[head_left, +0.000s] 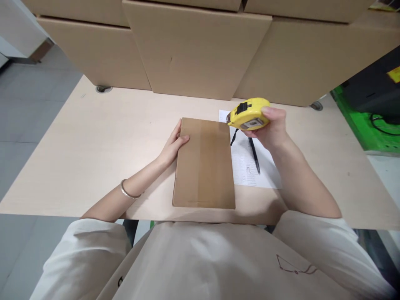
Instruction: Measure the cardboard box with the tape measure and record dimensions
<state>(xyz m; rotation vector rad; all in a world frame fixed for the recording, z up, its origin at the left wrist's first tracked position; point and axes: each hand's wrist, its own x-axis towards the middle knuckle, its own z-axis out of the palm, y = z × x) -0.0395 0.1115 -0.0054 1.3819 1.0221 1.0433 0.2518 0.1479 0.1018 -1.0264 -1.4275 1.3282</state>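
Observation:
A flat brown cardboard box [204, 166] lies on the pale table in front of me, a strip of tape down its middle. My left hand [173, 146] grips its left edge near the far corner, thumb on top and fingers along the side. In my right hand [270, 127] is a yellow tape measure [250, 113], held above the box's far right corner with its mouth end toward that corner. A black strap hangs below it. No drawn-out blade can be made out. Beneath my right hand lie a printed sheet [268, 173] and a black pen [254, 155].
Large cardboard boxes [200, 50] stand in a row along the table's [93, 154] back edge, with more stacked above. Cable holes [103, 89] sit near both back corners. At the right are a green surface [353, 121] and a dark object with a cable.

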